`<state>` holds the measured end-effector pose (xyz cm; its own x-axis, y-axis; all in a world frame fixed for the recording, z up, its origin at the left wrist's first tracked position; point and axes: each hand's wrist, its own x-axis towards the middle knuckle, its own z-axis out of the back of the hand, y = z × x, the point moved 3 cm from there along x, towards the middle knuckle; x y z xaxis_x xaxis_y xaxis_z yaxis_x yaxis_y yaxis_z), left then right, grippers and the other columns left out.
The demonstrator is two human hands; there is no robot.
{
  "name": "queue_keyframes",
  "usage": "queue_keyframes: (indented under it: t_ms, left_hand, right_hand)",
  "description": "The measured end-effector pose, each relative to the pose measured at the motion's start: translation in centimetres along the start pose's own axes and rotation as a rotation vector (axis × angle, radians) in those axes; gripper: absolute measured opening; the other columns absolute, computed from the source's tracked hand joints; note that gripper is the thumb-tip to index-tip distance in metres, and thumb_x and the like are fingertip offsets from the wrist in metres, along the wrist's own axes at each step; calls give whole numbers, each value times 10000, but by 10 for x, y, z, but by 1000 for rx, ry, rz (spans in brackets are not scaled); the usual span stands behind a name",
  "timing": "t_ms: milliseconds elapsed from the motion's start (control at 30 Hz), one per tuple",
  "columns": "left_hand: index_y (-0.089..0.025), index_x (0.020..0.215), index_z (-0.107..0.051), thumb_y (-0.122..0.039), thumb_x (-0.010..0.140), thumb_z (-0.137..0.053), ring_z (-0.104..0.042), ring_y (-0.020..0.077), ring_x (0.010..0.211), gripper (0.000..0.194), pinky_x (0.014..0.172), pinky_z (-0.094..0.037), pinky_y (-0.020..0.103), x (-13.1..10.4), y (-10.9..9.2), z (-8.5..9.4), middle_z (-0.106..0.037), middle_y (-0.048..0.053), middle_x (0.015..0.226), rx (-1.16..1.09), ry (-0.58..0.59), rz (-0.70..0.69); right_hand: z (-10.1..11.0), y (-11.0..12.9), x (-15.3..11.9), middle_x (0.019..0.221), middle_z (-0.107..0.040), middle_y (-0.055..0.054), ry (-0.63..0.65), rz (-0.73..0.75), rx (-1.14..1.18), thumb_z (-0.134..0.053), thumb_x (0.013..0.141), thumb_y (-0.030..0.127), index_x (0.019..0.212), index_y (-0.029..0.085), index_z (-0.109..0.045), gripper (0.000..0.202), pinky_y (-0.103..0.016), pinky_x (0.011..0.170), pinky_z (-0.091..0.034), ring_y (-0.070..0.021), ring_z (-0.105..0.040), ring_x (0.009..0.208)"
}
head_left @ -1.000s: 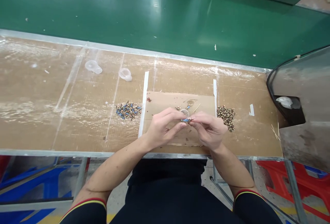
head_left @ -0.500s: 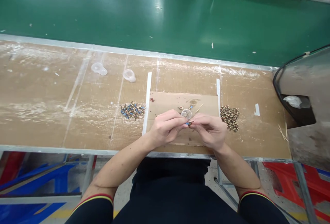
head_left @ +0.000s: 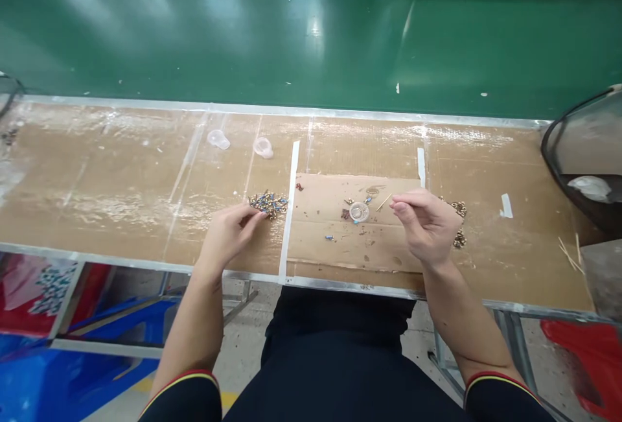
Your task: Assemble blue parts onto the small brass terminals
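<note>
My left hand (head_left: 228, 235) reaches to the near edge of a pile of small blue-and-brass pieces (head_left: 270, 203), its fingertips pinched on something too small to make out. My right hand (head_left: 426, 224) is raised over the right part of the cardboard sheet (head_left: 311, 253), thumb and forefinger together; what they hold, if anything, is too small to tell. Between the hands, a small clear round cup (head_left: 359, 212) stands on the sheet. A single blue piece (head_left: 329, 238) lies left of it. A thin stick (head_left: 383, 202) lies near my right fingertips. A brass pile (head_left: 459, 213) is partly hidden by my right hand.
Two translucent plastic cups (head_left: 263, 147) lie at the back left of the table. Beyond the table runs a green surface (head_left: 243, 46). At the far right are a metal housing with a cable and several thin sticks (head_left: 570, 255). White tape strips (head_left: 290, 214) flank the sheet.
My hands have moved apart, the left to the blue-and-brass pile, the right a little up and right. A blue piece now lies on the sheet. The view has shifted.
</note>
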<state>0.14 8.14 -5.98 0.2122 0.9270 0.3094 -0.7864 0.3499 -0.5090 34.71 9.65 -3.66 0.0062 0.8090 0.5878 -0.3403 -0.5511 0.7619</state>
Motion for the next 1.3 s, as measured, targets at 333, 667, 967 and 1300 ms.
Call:
queue_keyframes:
  t_ms: [333,667,967,1300]
  left_hand:
    - [-188,584,-511,-258,933,-636,-383,90,459,377,471,-298,248,-7,-37,10,-429,-47,501,-34,-281,10]
    - [-188,1115,-663,-242,975,-582,-680,177,835,170,695,-538,279,-7,-81,-63,-691,63,1015,131,312,-261]
    - [-171,782,-601,-123,985,-513,-591,161,683,226,608,-449,283,11,-94,-75,-642,29,796,302,331,-482]
    - [-157,1078,-598,-187,1019,-482,-624,191,857,132,751,-506,300,17,-82,-54,-664,67,982,132,369,-397]
  right_hand:
    - [8,-13,9,742,-742,3,91,126,-193,-668,920,189,911,232,-761,102,-272,550,-506,-138,-642,596]
    - [-3,-33,3,986,-744,-96,532,37,-335,-611,969,328,1051,175,-745,220,-361,770,-584,-228,-707,877]
    - [-4,-34,3,915,-735,-81,599,9,-324,-606,974,335,961,187,-745,203,-330,724,-538,-211,-693,830]
    - [-15,-35,-3,844,-714,-62,537,20,-325,-595,976,264,870,179,-715,181,-300,669,-480,-185,-660,757]
